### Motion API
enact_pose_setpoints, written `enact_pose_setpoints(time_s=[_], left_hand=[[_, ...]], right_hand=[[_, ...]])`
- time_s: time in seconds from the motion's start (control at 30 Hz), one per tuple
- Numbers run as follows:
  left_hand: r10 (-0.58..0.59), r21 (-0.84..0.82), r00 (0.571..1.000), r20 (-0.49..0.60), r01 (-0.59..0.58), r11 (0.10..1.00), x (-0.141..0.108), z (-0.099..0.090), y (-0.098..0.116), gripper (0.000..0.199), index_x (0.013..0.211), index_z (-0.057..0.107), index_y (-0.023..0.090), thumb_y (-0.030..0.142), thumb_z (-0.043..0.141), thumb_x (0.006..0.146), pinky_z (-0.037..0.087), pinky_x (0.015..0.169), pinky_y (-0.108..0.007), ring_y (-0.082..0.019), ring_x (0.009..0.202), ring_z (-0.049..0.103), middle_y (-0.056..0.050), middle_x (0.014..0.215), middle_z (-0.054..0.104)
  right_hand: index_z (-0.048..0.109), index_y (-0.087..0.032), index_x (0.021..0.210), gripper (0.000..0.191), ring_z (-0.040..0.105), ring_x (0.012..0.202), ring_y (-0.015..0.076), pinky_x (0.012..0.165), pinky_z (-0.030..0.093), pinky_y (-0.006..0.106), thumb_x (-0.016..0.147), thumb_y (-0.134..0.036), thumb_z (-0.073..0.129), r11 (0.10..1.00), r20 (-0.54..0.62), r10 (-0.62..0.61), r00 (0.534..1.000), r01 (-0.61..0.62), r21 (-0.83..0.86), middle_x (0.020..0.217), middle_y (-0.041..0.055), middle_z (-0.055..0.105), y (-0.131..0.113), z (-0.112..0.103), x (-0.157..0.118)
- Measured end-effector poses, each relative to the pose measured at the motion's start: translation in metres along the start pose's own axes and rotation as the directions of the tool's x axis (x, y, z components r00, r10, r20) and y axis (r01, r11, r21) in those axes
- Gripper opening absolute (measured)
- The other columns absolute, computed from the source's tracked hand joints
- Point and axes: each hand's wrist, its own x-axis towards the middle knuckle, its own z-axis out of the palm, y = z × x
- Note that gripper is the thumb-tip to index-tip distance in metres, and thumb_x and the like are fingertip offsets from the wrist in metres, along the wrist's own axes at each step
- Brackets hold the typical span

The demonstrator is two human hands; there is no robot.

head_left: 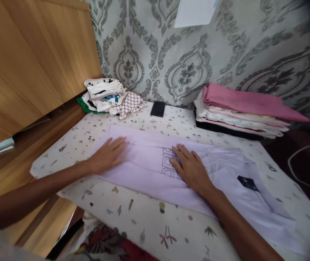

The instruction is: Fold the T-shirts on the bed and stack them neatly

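Observation:
A lilac T-shirt (144, 163) lies spread lengthwise across a white printed cloth, with outlined lettering across its middle. Its collar end, with a dark label (248, 183), points to the right, where the fabric is wrinkled. My left hand (108, 155) rests flat on the shirt near its left end, fingers stretched and slightly blurred. Over the lettering lies my right hand (190, 165), palm down with fingers spread, covering part of the print. Neither hand grips anything.
Folded clothes (106, 96) are heaped at the back left. A dark flat rectangular object (158, 108) lies near the wall. At the back right stands a stack of folded garments, topped by a pink one (247, 103). A wooden cabinet (41, 54) rises on the left; a white cable (293, 156) curves at right.

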Motion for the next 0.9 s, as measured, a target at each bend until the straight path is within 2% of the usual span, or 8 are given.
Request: enact_pose_setpoints(time_s=[0.1, 0.23, 0.33, 0.47, 0.6, 0.7, 0.83, 0.9], left_hand=[[-0.022, 0.074, 1.000, 0.009, 0.021, 0.997, -0.023, 0.013, 0.001, 0.067, 0.159, 0.027, 0.024, 0.060, 0.025, 0.102, 0.011, 0.126, -0.046, -0.023, 0.155, 0.017, -0.008, 0.167, 0.023], [-0.156, 0.121, 0.987, -0.034, 0.159, 0.980, -0.038, 0.013, -0.030, 0.065, 0.158, 0.031, 0.023, 0.057, 0.022, 0.103, 0.017, 0.125, -0.050, -0.024, 0.154, 0.020, -0.007, 0.166, 0.025], [-0.217, 0.145, 0.973, -0.075, 0.226, 0.963, -0.041, 0.004, -0.050, 0.066, 0.156, 0.035, 0.021, 0.055, 0.022, 0.102, 0.021, 0.122, -0.055, -0.027, 0.153, 0.024, -0.010, 0.166, 0.026], [-0.144, 0.168, 0.976, -0.165, 0.172, 0.971, -0.027, -0.008, -0.052, 0.065, 0.152, 0.042, 0.020, 0.055, 0.025, 0.100, 0.019, 0.122, -0.059, -0.031, 0.152, 0.027, -0.012, 0.164, 0.031], [-0.135, -0.059, 0.973, -0.187, 0.127, 0.990, 0.010, -0.022, -0.015, 0.072, 0.154, 0.038, 0.019, 0.062, 0.028, 0.097, 0.021, 0.124, -0.052, -0.029, 0.151, 0.029, -0.010, 0.164, 0.030], [-0.111, -0.319, 0.987, -0.117, 0.069, 0.945, 0.045, -0.027, 0.035, 0.075, 0.155, 0.035, 0.020, 0.065, 0.032, 0.095, 0.023, 0.124, -0.048, -0.028, 0.151, 0.030, -0.007, 0.164, 0.032], [0.027, -0.639, 1.000, -0.009, -0.026, 0.769, 0.094, -0.019, 0.107, 0.073, 0.152, 0.042, 0.024, 0.068, 0.036, 0.094, 0.027, 0.123, -0.044, -0.029, 0.149, 0.033, -0.005, 0.161, 0.039], [0.097, -0.781, 0.995, 0.024, -0.042, 0.623, 0.119, -0.008, 0.139, 0.070, 0.150, 0.044, 0.025, 0.068, 0.035, 0.095, 0.032, 0.121, -0.043, -0.029, 0.148, 0.036, -0.006, 0.161, 0.039]], right_hand=[[0.054, -0.015, 0.143, 0.055, 0.046, 0.142, 0.0292, 0.114, 0.038, 0.052, 0.103, -0.045, 0.032, 1.000, -0.024, -0.008, 1.000, 0.009, 0.012, 0.151, 0.0164, 0.051, 0.003, 0.002, 0.000], [0.056, -0.017, 0.141, 0.052, 0.045, 0.142, 0.0292, 0.116, 0.037, 0.053, 0.102, -0.045, 0.035, 0.997, -0.025, 0.013, 1.000, -0.011, 0.073, 0.151, 0.0152, 0.051, 0.001, 0.001, 0.000], [0.057, -0.016, 0.140, 0.051, 0.043, 0.144, 0.0299, 0.117, 0.034, 0.055, 0.101, -0.043, 0.037, 0.982, -0.016, 0.047, 0.999, -0.043, 0.182, 0.151, 0.0161, 0.051, -0.002, -0.007, 0.000], [0.059, -0.016, 0.137, 0.049, 0.045, 0.143, 0.0279, 0.118, 0.034, 0.053, 0.101, -0.041, 0.038, 0.929, -0.126, 0.150, 0.981, -0.096, 0.357, 0.150, 0.0153, 0.053, 0.007, -0.030, -0.009], [0.064, -0.020, 0.132, 0.047, 0.053, 0.135, 0.0283, 0.110, 0.044, 0.050, 0.100, -0.045, 0.041, 0.871, -0.218, 0.359, 0.908, -0.242, 0.427, 0.144, 0.0135, 0.059, 0.050, -0.054, -0.039], [0.067, -0.020, 0.127, 0.043, 0.059, 0.125, 0.0297, 0.101, 0.050, 0.049, 0.096, -0.041, 0.044, 0.790, -0.206, 0.561, 0.801, -0.444, 0.423, 0.136, 0.0137, 0.064, 0.094, -0.064, -0.078], [0.069, -0.014, 0.120, 0.042, 0.067, 0.097, 0.0272, 0.089, 0.055, 0.046, 0.091, -0.034, 0.047, 0.572, -0.079, 0.801, 0.594, -0.718, 0.396, 0.118, 0.0170, 0.068, 0.134, -0.065, -0.127], [0.071, -0.013, 0.116, 0.039, 0.067, 0.094, 0.0259, 0.088, 0.054, 0.043, 0.090, -0.032, 0.049, 0.538, -0.063, 0.826, 0.561, -0.749, 0.387, 0.114, 0.0165, 0.068, 0.141, -0.064, -0.142]])
